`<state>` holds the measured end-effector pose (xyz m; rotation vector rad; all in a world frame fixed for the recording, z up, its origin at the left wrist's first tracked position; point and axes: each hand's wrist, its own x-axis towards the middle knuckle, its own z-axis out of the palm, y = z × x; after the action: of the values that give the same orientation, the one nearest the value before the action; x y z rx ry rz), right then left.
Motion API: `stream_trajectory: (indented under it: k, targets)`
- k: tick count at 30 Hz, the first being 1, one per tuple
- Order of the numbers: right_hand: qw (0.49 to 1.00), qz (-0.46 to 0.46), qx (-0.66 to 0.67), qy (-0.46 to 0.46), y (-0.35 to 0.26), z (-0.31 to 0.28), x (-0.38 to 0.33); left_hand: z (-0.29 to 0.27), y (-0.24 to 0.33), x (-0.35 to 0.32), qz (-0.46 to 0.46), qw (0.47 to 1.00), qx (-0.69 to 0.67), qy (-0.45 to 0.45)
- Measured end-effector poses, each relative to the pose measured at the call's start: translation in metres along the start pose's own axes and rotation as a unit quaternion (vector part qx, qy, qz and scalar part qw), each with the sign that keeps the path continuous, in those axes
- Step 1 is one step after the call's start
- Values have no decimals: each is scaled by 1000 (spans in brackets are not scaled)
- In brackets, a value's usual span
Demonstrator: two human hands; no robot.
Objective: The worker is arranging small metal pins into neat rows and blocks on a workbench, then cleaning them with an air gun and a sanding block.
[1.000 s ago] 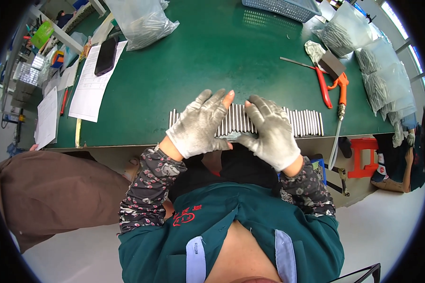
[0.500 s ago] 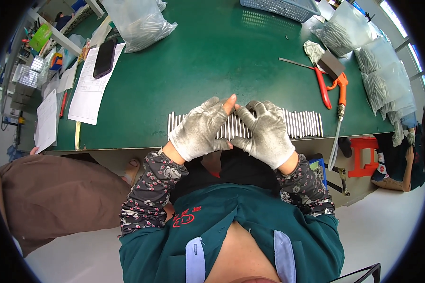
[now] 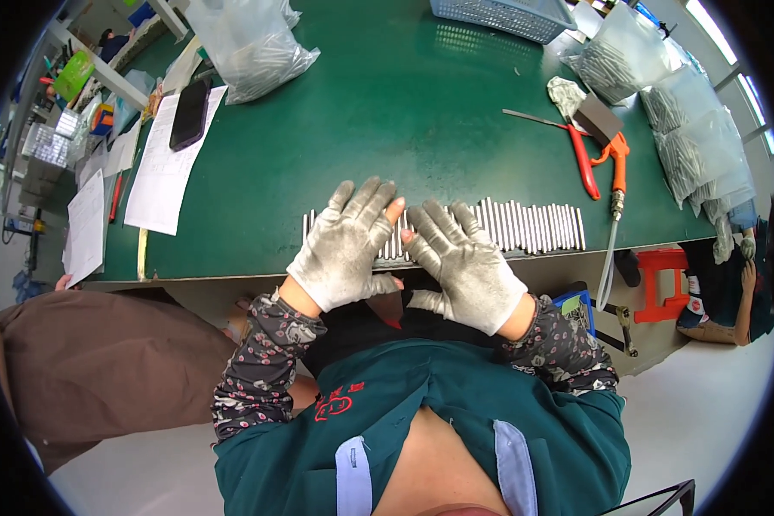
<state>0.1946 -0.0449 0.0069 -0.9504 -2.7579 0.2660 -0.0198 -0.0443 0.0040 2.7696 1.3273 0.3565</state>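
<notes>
A row of slim, shiny metal rods (image 3: 537, 228) lies side by side along the near edge of the green table. My left hand (image 3: 344, 245), in a grey-white glove with some bare fingertips, rests flat over the left half of the row, fingers stretched out. Beside it my right hand (image 3: 469, 267), gloved the same way, lies with fingers spread over the middle rods. Both palms face down and neither hand grips anything. The rods under the hands are partly hidden; those at the right end show fully.
An orange air gun (image 3: 619, 163) with a hose, red-handled pliers (image 3: 583, 163) and a dark block (image 3: 598, 119) lie at right. Bags of rods (image 3: 684, 155) stand beyond. A phone (image 3: 190, 114) rests on paper at left; a blue basket (image 3: 507, 19) is at the far edge.
Both hands have gone from curled fingers around the rods to flat, outstretched fingers on top of them. The left hand has shifted slightly left, and both have come a little nearer.
</notes>
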Motion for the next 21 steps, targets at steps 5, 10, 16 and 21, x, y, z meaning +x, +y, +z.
stream_trajectory:
  k: [5,10,16,21]
  targets:
    - [999,0,7,32,-2,9,2,-3,2,1,-19,999,13,-28]
    - [998,15,-1,63,-4,18,0,-1,3,1,-16,999,36,-38]
    - [993,-14,43,114,19,-26,0,3,-2,-1,0,999,30,-11]
    - [940,188,-207,195,129,-84,39,6,-2,-6,-6,1000,26,0]
